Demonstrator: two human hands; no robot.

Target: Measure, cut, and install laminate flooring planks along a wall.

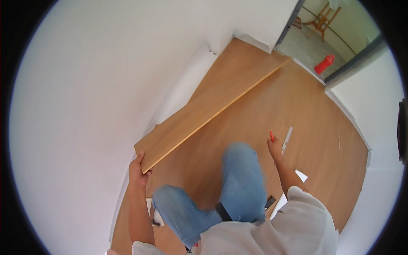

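Observation:
My left hand (139,171) grips the near end of a long wood-brown floor plank (199,114), thumb on top and fingers underneath. The plank slants away to the far right, its near end beside the left wall. My right hand (274,145) is closed around a slim red pen-like tool (272,135), whose exact kind I cannot make out. Just right of that hand, a pale metal ruler (287,138) lies on the brown wood floor (314,123).
White walls (106,85) close in on the left and right. A doorway at the far right opens onto grey floor with a red bottle (324,63) and a wooden stand (325,21). White scraps (301,175) and a dark tool (270,202) lie near my legs (242,182).

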